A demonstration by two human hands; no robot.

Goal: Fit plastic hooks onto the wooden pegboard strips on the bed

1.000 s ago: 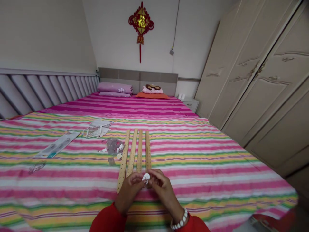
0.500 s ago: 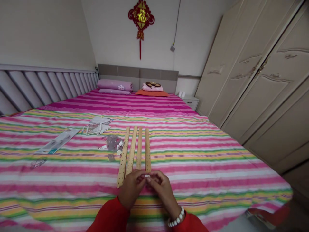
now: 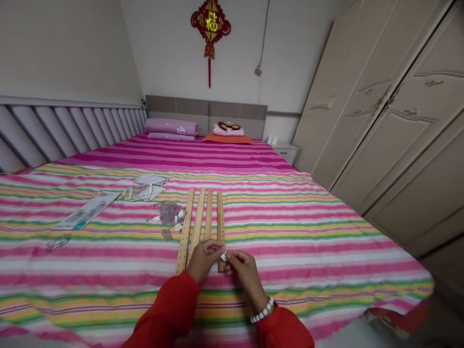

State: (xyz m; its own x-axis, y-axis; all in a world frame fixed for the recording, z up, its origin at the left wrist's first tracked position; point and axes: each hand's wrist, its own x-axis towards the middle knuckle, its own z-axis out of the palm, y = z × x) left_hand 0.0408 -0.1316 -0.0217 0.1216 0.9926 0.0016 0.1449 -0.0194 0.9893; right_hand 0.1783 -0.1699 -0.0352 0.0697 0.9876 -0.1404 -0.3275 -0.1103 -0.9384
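Observation:
A small white tag-like piece (image 3: 224, 255) is pinched between my two hands, just above the near end of the rightmost wooden strip (image 3: 221, 220). My left hand (image 3: 201, 260) is closed on the piece's left side, with thumb and forefinger together. On its right side, the thumb and fingers of my right hand (image 3: 246, 272) grip it too. Several pale wooden strips with rows of small holes, among them the leftmost strip (image 3: 185, 234), lie side by side pointing away from me. My left hand covers the near ends of the middle strips.
Left of the strips lies a pile of small grey-clear packets (image 3: 169, 212). Beyond it are white and clear bags (image 3: 147, 189). A long flat package (image 3: 87, 211) and a thin wiry bundle (image 3: 58, 242) lie farther left on the striped bed sheet (image 3: 308, 251).
Both hands have moved slightly forward and turned, so more of the white piece shows between the fingertips. The near end of the rightmost strip has come into view. The strips have stayed put.

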